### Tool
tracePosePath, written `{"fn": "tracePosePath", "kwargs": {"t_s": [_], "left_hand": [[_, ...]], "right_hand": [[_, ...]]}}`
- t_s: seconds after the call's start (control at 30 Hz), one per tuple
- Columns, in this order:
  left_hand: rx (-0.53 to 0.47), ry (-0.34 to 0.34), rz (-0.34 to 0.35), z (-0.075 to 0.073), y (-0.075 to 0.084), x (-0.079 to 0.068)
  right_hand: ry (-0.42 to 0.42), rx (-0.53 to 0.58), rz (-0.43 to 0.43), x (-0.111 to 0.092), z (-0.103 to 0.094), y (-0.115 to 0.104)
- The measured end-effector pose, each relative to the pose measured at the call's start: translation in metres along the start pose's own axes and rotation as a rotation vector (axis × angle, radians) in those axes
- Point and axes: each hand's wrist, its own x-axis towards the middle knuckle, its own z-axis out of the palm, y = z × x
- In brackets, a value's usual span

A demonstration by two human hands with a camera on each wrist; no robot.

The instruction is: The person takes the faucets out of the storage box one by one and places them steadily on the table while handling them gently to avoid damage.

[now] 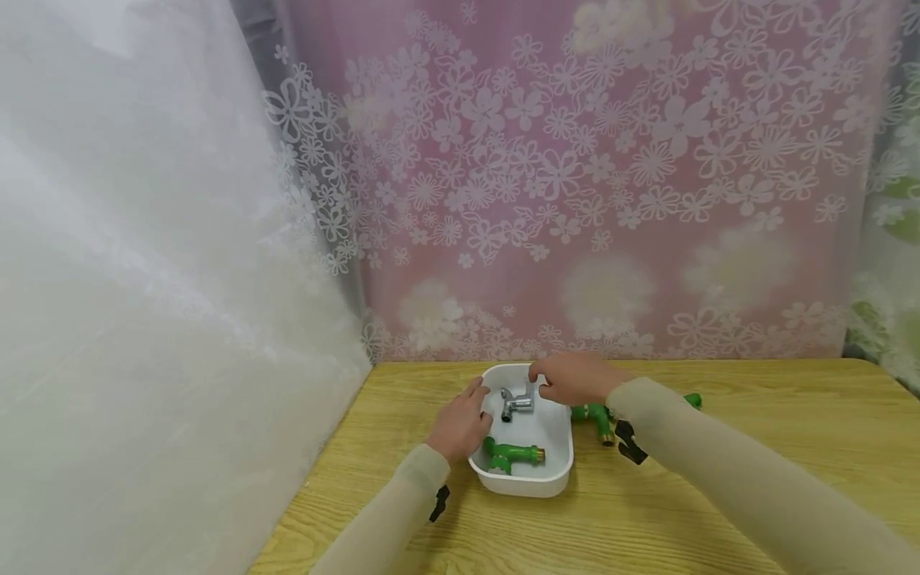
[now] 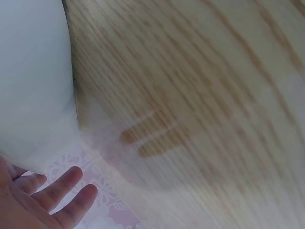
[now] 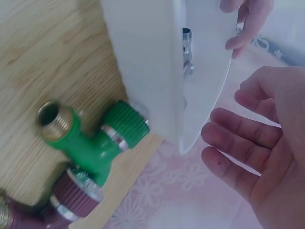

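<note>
A white basin [image 1: 528, 485] stands on the table with a chrome tap [image 1: 521, 405] and a green tap with a brass-coloured threaded end [image 1: 519, 454] inside it. My left hand [image 1: 458, 425] is at the basin's left rim; the left wrist view has its fingers [image 2: 62, 188] extended beside the white outer wall. Over the far right corner of the basin is my right hand [image 1: 578, 378], its fingers loosely bent. The right wrist view shows nothing between those fingers [image 3: 233, 145], near the rim.
Right of the basin lies another green tap [image 3: 86, 148], partly under my right forearm in the head view. A maroon tap [image 3: 76, 193] lies beside it. Behind the wooden table [image 1: 776, 447] hangs a pink flowered curtain [image 1: 611, 200], and white sheeting [image 1: 144, 319] hangs on the left.
</note>
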Motion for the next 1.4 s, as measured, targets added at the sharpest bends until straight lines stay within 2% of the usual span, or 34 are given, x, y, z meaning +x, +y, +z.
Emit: {"fn": "tracePosePath", "kwargs": {"t_s": [0.23, 0.5, 0.97, 1.4], "left_hand": [[-0.016, 0.014, 0.0, 0.0, -0.002, 0.001], [-0.016, 0.027, 0.01, 0.003, -0.004, 0.002], [0.005, 0.017, 0.009, -0.001, -0.003, 0.0], [0.0, 0.019, 0.022, 0.001, -0.003, 0.001]], "right_hand": [[0.033, -0.036, -0.029, 0.014, 0.003, -0.008], [0.046, -0.049, -0.002, 0.027, 0.011, -0.004], [-0.13, 0.031, 0.141, 0.05, 0.017, -0.01], [-0.202, 0.076, 0.202, 0.058, 0.025, -0.011]]}}
